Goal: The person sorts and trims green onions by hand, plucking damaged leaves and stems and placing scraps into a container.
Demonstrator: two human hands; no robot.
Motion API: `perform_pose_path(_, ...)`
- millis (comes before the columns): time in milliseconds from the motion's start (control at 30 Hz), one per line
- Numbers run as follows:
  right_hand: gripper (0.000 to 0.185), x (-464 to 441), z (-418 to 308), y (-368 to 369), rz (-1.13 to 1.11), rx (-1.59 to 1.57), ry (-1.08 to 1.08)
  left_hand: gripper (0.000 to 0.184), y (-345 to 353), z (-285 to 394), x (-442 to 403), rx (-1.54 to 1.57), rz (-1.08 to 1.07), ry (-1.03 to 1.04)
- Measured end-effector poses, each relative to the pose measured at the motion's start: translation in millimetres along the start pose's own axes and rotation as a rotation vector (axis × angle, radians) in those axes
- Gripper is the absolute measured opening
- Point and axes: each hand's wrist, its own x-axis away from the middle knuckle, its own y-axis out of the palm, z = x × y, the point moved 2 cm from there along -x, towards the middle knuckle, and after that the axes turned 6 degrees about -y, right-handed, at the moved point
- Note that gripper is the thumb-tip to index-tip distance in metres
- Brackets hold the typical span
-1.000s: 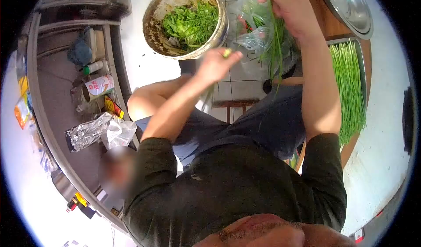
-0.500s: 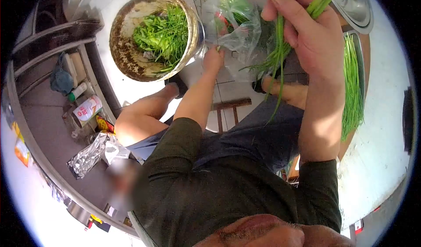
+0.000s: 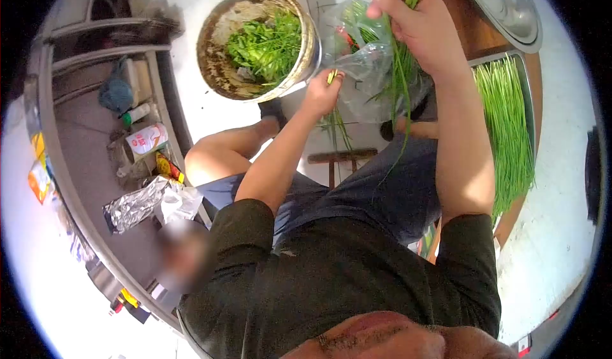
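Note:
Raised at the upper right, my right hand [image 3: 417,24] grips a bunch of long green stalks [image 3: 401,78], whose thin ends hang down over the floor. My left hand [image 3: 324,93] is closed on a few thin green stalks [image 3: 339,126] beside the bucket's right rim. The worn bucket [image 3: 213,66] has green leaves and stalks [image 3: 264,47] inside. Between my hands lies a clear plastic bag [image 3: 363,59] with green and red contents. A metal tray [image 3: 528,82] at the right carries a thick layer of long stalks [image 3: 503,129] laid side by side.
Metal bowls [image 3: 510,8] stand above the tray. A small wooden stool [image 3: 342,156] is between my legs. The shelf on the left holds a labelled can [image 3: 146,139], a green-capped bottle [image 3: 136,114], crumpled foil [image 3: 143,203] and a white bag [image 3: 178,203].
My left hand has drawn back from near the plastic bag and now shows hanging stalks. My right hand has moved up and away with its bunch. The camera view has shifted.

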Motion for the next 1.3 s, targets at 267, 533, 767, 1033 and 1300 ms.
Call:
perform_pose_path(267,0.027,-5.2,18.5,19.1,-0.058,0.059,-0.139,0.010,-71.2,84.8,65.7,0.742,-0.015,0.024)
perform_pose_path(533,0.025,-8.0,24.5,75.2,-0.266,-0.092,0.043,0.024,-131.8,117.6,73.4,0.762,0.160,-0.078)
perform_pose_path(767,0.022,-21.1,23.1,118.8,-0.390,-0.248,0.119,0.027,-167.4,141.2,57.7,0.707,0.170,-0.060)
perform_pose_path(1033,0.018,-30.8,37.4,142.1,-0.433,-0.320,0.189,0.027,-164.3,148.2,31.6,0.698,0.225,0.098)
perform_pose_path(1300,0.013,-33.7,42.7,144.7,-0.556,-0.239,0.154,0.019,-166.5,141.0,27.8,0.334,0.093,0.233)
